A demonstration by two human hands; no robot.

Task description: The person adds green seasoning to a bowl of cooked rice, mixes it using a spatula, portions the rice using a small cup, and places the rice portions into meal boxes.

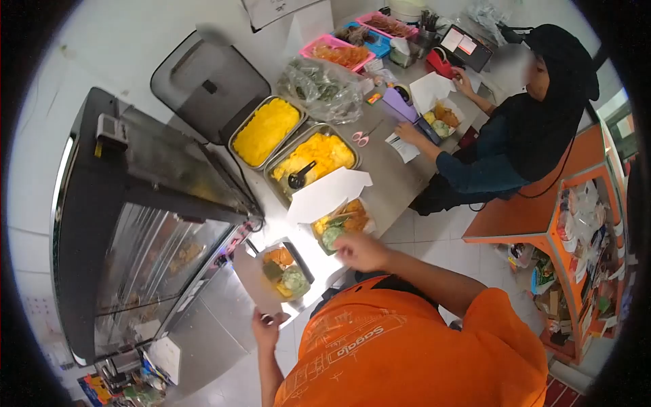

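My left hand [266, 327] is closed on the lower corner of an open paper lunch box [256, 281], near the counter's edge. Orange-brown pieces, yellow rice and a pale green packet show inside it. My right hand [364, 253], fingers curled, is at the near corner of a second open lunch box [330, 197] with similar food. Whether it grips the box or something small is hidden. Behind that box stands a metal tray of yellow rice [319, 150] with a black scoop [301, 176] in it. A fuller tray of yellow rice [268, 132] is beside it.
A glass display warmer [156, 237] stands at left. Pink scissors [361, 139], a plastic bag of greens [322, 88] and colored food baskets [339, 54] are on the counter [386, 163]. A co-worker [536, 129] at right handles another lunch box [434, 88]. Orange shelves [542, 217] stand behind.
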